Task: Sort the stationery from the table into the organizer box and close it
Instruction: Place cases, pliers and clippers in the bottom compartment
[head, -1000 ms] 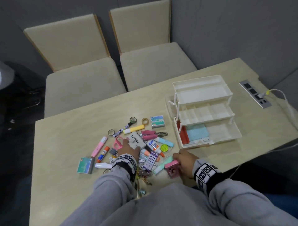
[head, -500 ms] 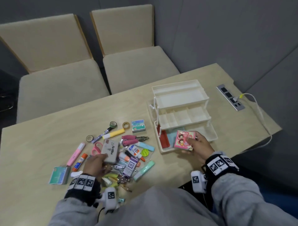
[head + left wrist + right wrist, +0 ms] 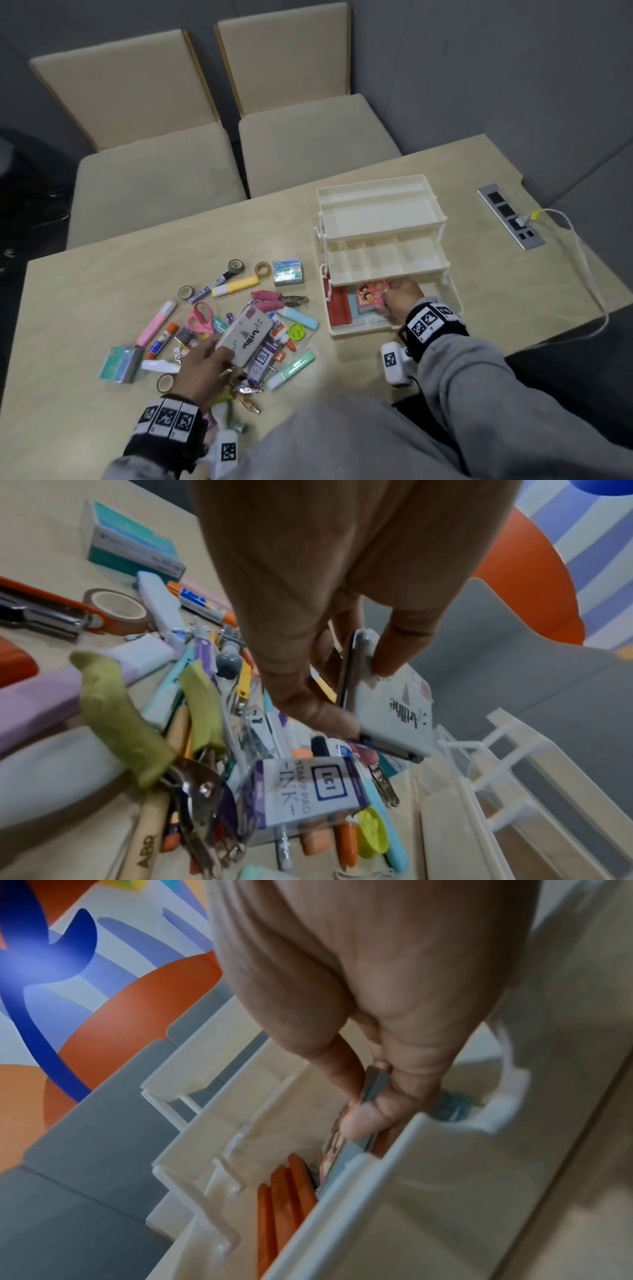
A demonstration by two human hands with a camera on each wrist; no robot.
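A white tiered organizer box [image 3: 383, 219] stands open on the right of the table, its trays fanned out. My right hand [image 3: 399, 299] [image 3: 373, 1107] reaches into the bottom tray and pinches a pink picture pad [image 3: 370, 294] [image 3: 334, 1145] beside red items [image 3: 337, 308] and a blue pad. My left hand [image 3: 205, 365] [image 3: 342, 685] grips a grey Artline stamp pad tin [image 3: 245, 334] [image 3: 390, 710] and holds it just above the stationery pile [image 3: 239, 308]. That pile holds scissors [image 3: 200, 318], highlighters, glue sticks, tape rolls and a stamp ink box [image 3: 308, 791].
A green staple box [image 3: 118, 363] lies at the pile's left and a small blue box [image 3: 287, 272] near the organizer. A power strip [image 3: 510, 216] with a white cable [image 3: 582, 260] sits at the far right. Two beige chairs [image 3: 205, 154] stand behind the table.
My right hand carried the pink pad from the table's front edge into the organizer's bottom tray. My left hand picked up the Artline tin and lifted it off the pile.
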